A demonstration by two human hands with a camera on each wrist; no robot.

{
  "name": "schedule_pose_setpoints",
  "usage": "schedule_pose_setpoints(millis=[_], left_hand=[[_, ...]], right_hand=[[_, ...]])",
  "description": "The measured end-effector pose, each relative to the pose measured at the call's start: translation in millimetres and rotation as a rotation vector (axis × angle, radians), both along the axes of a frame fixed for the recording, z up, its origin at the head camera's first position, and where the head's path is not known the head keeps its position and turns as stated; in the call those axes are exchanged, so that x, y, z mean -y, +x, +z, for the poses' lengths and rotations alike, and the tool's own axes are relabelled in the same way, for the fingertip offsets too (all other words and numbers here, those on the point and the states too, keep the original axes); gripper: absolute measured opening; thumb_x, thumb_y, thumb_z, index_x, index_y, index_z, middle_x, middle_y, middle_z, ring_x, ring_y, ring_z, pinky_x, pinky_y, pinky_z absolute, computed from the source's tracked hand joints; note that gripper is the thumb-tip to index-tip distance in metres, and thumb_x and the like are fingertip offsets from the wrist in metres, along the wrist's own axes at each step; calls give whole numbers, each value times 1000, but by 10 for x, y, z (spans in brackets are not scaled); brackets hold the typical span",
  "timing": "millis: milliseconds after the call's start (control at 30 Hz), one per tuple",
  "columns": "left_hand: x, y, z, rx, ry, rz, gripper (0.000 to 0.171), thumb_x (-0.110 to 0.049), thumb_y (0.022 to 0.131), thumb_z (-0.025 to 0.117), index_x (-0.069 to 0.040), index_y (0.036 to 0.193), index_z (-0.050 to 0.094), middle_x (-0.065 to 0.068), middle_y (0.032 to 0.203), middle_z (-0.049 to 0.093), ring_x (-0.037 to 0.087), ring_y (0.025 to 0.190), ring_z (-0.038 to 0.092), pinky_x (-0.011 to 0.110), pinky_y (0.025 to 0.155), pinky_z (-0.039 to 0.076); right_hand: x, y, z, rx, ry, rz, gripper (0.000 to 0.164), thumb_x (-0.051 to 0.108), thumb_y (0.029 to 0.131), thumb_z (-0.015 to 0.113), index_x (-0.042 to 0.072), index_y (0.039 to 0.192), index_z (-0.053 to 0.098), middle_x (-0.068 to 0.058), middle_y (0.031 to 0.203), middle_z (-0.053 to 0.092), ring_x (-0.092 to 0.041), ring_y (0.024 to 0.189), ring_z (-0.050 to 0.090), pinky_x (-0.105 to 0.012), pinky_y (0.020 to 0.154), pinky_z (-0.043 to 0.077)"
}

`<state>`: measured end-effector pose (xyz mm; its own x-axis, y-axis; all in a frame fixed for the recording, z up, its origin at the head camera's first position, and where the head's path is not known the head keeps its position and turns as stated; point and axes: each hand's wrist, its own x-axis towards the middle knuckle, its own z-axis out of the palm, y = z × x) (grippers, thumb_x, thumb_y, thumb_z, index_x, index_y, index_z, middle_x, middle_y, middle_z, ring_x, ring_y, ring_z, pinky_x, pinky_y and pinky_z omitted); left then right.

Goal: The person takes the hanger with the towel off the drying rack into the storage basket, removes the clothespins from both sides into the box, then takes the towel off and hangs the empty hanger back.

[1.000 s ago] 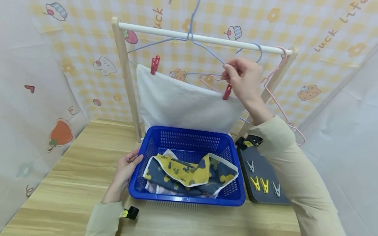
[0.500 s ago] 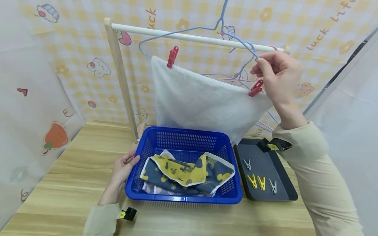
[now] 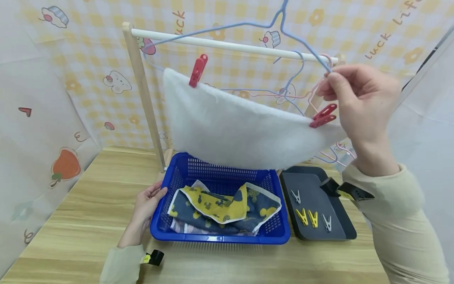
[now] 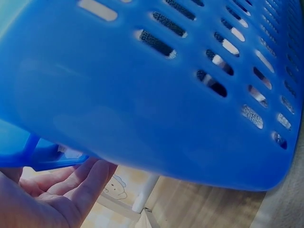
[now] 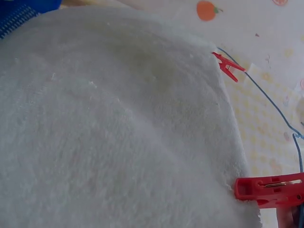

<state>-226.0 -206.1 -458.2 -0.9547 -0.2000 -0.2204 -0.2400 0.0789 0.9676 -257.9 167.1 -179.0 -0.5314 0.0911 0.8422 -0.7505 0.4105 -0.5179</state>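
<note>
My right hand (image 3: pixel 367 102) pinches the right shoulder of a blue clothes hanger (image 3: pixel 244 23), whose hook runs out at the top of the head view. A white towel (image 3: pixel 241 122) hangs from it, fastened by two red clothespins (image 3: pixel 198 71), one near each end. The towel's lower edge overlaps the back of a blue basket (image 3: pixel 216 238). My left hand (image 3: pixel 147 205) grips that basket's left rim, its fingers tucked under the edge in the left wrist view. Inside lies a folded grey-and-yellow patterned cloth (image 3: pixel 216 205). The right wrist view shows the towel's fuzzy surface (image 5: pixel 128 137) close up.
A drying rack with a white rod (image 3: pixel 220 44) stands behind the basket. Another blue hanger (image 3: pixel 302 65) and a pink hanger (image 3: pixel 313 94) hang at its right end. At right, a dark grey tray (image 3: pixel 340 221) holds yellow and grey clothespins (image 3: pixel 313 219).
My right hand has carried the hanger and towel rightward, away from the rod and closer to the camera. The towel's bottom has swung up over the basket. My left hand stays on the rim.
</note>
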Motion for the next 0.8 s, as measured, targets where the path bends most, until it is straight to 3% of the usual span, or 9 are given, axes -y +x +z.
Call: schedule_pose_setpoints(millis=[133, 400, 633, 800], left_hand=[[2, -8, -4, -4, -7, 1, 46, -14, 96, 52, 8, 135, 42, 28, 130, 50, -2, 79, 58, 13, 70, 51], [-18, -18, -12, -17, 21, 12, 45, -11, 96, 53, 9, 134, 42, 28, 131, 48, -5, 78, 57, 11, 70, 50], [-21, -9, -22, -45, 39, 31, 43, 0, 93, 47, 13, 133, 39, 32, 132, 44, -10, 78, 54, 7, 72, 47], [-12, 4, -26, -64, -10, 41, 42, 1, 93, 45, 14, 133, 39, 33, 130, 46, -11, 78, 52, 6, 71, 46]], right_hand=[[18, 67, -179, 88, 72, 13, 11, -3, 88, 60, -10, 85, 68, 0, 68, 67, -12, 58, 61, -17, 58, 53], [51, 7, -712, 168, 171, 190, 8, -11, 86, 59, -15, 82, 65, 4, 64, 64, -7, 54, 60, -18, 55, 54], [61, -102, -1175, 389, 198, 262, 12, -5, 90, 58, -10, 85, 67, -6, 61, 61, -8, 50, 60, -19, 48, 52], [65, -166, -1437, 505, 206, 277, 16, 1, 93, 56, -11, 88, 66, -13, 62, 61, -7, 52, 62, -23, 46, 53]])
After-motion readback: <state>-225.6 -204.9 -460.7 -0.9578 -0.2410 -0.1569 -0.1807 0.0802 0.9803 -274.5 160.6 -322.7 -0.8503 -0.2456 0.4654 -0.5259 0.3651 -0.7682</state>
